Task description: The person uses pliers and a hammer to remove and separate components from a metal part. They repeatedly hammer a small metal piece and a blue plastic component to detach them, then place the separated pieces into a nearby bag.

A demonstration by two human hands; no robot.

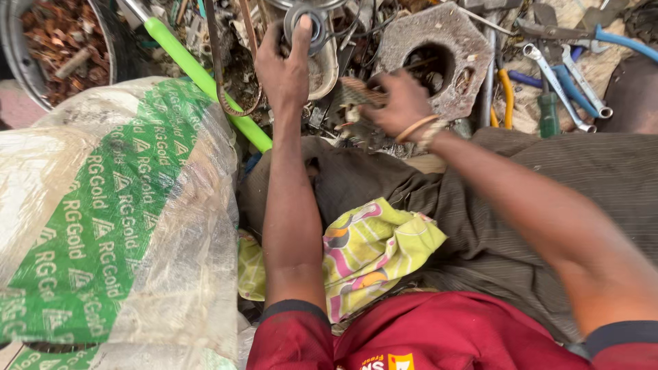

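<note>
My left hand [284, 65] reaches forward and grips a round grey metal part [306, 27] with a dark centre, thumb pressed on its rim. My right hand [397, 103], blurred by motion, holds a small ribbed brownish piece [360, 91] just right of that part. A bracelet sits on the right wrist. Both hands work over a heap of metal scrap.
A white and green woven sack [116, 219] fills the left. A green tube [205, 79] runs diagonally behind it. A hexagonal metal casting [445, 34], wrenches [565, 68], pliers with orange handles [506, 96] and a basin of copper scrap [58, 41] lie ahead. A patterned cloth [373, 250] rests on my lap.
</note>
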